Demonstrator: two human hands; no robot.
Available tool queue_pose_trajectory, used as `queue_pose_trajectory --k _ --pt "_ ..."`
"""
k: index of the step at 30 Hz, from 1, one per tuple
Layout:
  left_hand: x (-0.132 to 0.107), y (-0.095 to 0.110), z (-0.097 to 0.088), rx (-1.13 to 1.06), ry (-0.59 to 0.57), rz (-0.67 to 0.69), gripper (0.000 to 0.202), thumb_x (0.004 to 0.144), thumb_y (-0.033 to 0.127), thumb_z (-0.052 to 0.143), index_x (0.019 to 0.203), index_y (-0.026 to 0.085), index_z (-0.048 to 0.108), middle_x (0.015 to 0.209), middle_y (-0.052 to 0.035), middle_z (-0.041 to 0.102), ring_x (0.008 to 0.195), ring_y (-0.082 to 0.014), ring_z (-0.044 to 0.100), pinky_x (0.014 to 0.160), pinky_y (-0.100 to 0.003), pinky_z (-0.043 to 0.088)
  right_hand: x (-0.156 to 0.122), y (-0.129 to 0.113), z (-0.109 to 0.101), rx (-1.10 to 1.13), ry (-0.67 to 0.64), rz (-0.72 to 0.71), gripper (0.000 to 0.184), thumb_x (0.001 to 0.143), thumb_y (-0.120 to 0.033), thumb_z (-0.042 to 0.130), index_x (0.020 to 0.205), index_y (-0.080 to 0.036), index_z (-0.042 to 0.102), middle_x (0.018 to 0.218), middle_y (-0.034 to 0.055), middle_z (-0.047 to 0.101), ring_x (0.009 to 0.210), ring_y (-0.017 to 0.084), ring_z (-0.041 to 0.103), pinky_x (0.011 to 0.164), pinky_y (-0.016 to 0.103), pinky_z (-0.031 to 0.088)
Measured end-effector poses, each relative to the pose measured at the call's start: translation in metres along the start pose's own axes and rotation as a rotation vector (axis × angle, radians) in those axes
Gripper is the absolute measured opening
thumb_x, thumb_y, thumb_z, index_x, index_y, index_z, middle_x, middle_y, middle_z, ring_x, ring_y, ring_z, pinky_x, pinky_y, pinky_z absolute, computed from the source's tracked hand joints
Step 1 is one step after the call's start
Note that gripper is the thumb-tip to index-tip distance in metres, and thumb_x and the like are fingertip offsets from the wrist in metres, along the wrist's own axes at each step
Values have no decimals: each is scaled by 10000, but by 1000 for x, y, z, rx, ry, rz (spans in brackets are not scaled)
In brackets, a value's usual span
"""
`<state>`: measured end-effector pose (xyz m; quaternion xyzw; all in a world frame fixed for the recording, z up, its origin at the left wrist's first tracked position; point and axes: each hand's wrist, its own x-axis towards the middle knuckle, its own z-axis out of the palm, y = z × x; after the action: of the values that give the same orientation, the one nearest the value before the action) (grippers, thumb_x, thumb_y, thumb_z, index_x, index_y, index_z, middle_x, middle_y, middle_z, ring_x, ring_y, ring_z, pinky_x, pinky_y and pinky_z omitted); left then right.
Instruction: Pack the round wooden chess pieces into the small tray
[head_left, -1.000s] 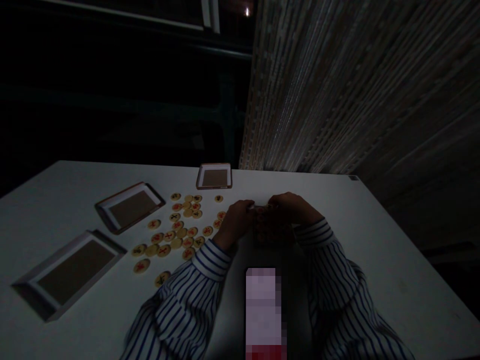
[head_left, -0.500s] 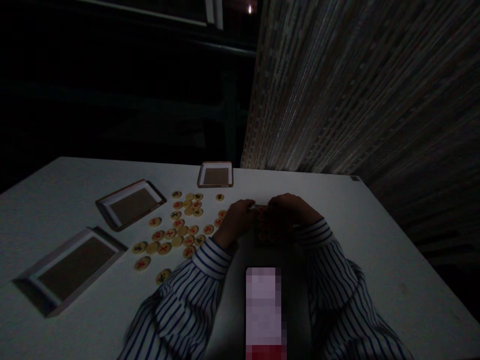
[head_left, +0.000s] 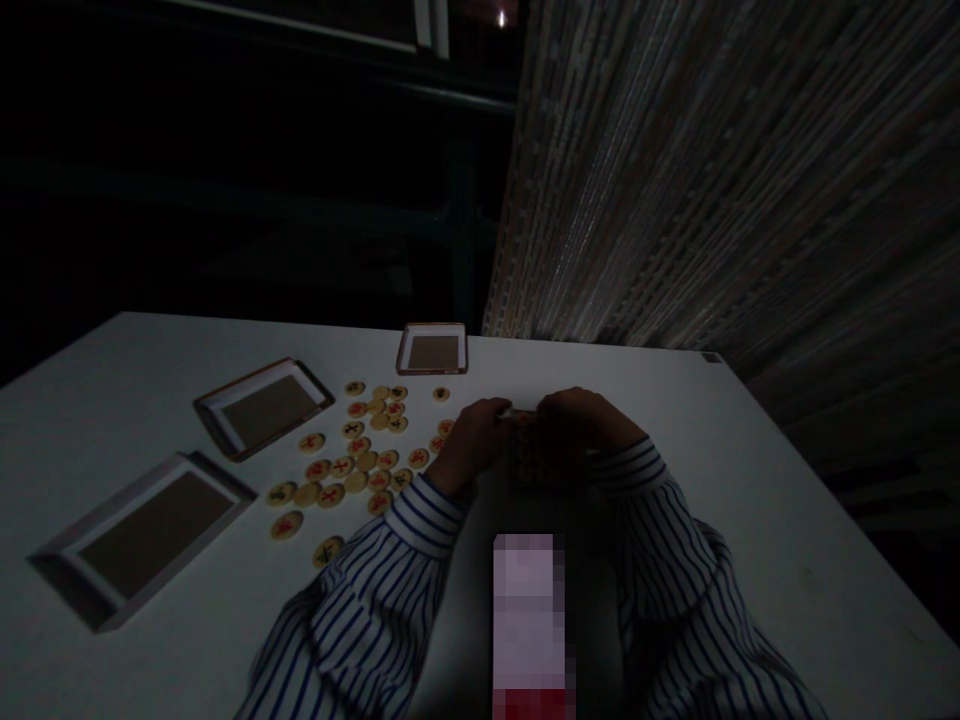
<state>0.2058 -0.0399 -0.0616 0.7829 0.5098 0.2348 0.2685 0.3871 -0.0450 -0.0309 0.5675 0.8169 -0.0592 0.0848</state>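
My left hand (head_left: 472,440) and my right hand (head_left: 581,415) are both closed at the far edge of a small dark box (head_left: 514,488) on the table. In its shadowed inside, several round xiangqi pieces (head_left: 527,468) show reddish marks. A thin pale strip shows between my two hands at that far edge; what it is I cannot make out. My right hand covers much of the box's right side. To the left of my left hand, loose wooden xiangqi pieces (head_left: 342,467) with red or black characters are scattered, some blank side up.
On the white table (head_left: 712,440) lie three shallow trays: one at the back (head_left: 433,330), one at the left (head_left: 217,450), and a larger one at the near left (head_left: 142,610). A strip curtain (head_left: 637,170) hangs beyond the table. A pixelated patch (head_left: 529,610) covers the near middle.
Hardly anything differs. Both hands stay at the box's far edge, and the whole view has shifted very slightly.
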Motion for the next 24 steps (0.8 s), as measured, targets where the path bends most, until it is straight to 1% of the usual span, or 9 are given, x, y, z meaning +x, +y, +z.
queue_pose_trajectory --k 4,10,13,16,21,24 --pt "0 -1 0 -17 7 7 321 760 183 495 1066 153 590 1038 -101 640 946 -204 585 835 -324 437 -1 1 0 20 12 2 268 801 -294 488 1027 -205 601 980 86 643 899 197 592 716 263 428" --pt "0 -4 1 2 15 15 318 768 196 485 1063 150 591 1026 -102 642 942 -202 585 828 -317 437 0 1 1 8 -17 13 260 801 -299 464 994 -209 613 954 86 648 843 207 608 653 270 430" --pt "1 -5 3 -15 20 14 316 763 195 493 1059 150 593 1022 -104 644 939 -204 586 829 -324 439 3 1 2 -7 -28 18 263 813 -305 444 990 -208 613 937 89 649 830 202 609 649 274 429" --pt "2 -6 4 -25 12 21 303 765 203 495 1046 160 601 1020 -99 645 942 -206 585 837 -330 435 4 1 3 -9 -52 29 268 804 -306 464 1009 -211 608 946 91 648 831 198 608 664 276 432" --pt "2 -4 2 -17 4 9 310 760 200 497 1051 157 598 1026 -100 642 950 -207 582 836 -320 436 4 1 4 -5 -8 -6 270 801 -309 481 1014 -204 610 960 96 646 867 201 602 688 268 435" --pt "1 -4 2 -9 5 11 307 763 204 494 1047 154 599 1016 -103 644 937 -207 587 825 -317 442 4 1 3 -8 -29 2 270 794 -317 485 1000 -204 618 936 95 652 842 212 611 671 277 442"
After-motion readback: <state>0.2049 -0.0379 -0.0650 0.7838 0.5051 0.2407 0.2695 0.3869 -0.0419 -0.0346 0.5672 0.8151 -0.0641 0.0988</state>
